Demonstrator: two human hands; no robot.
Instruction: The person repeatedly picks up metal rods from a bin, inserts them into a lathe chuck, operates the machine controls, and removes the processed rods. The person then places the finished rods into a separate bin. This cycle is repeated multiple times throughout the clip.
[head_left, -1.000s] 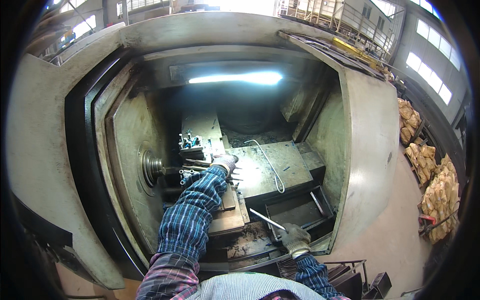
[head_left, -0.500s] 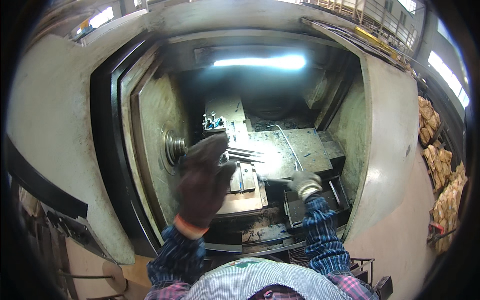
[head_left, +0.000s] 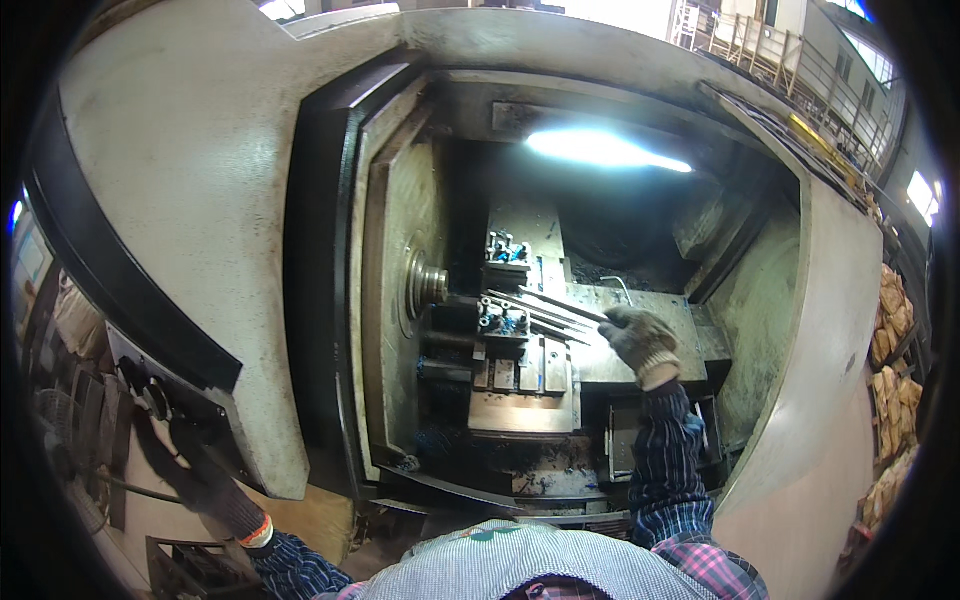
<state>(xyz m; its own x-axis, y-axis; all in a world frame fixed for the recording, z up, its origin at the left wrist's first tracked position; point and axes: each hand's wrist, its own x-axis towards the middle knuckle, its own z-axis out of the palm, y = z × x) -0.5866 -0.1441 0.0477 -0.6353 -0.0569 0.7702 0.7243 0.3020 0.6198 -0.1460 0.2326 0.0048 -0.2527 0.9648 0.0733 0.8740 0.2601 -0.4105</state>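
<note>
My left hand (head_left: 195, 465), in a dark glove with an orange-edged cuff, reaches beneath the control panel's round knobs (head_left: 155, 398) at the lower left. Its fingers look stretched out and hold nothing visible; shadow hides whether they touch the panel. Inside the lathe, my right hand (head_left: 642, 345), in a grey knit glove, is closed around the near end of a slender dark bar (head_left: 562, 303). That bar slants up and left over several metal boring bars (head_left: 550, 318) in the tool post (head_left: 503, 318). A bent metal rod (head_left: 620, 286) lies just beyond the glove, partly hidden.
The lathe spindle (head_left: 432, 285) juts from the left wall of the enclosure. A second tool block (head_left: 507, 250) stands farther back. Below my right forearm is a dark metal tray (head_left: 622, 440). Brown-wrapped bundles (head_left: 895, 310) are stacked outside at the right.
My left hand has left the front of the spindle for the control panel. My right hand has moved up, bringing the dark bar over the boring bars. The view has shifted left.
</note>
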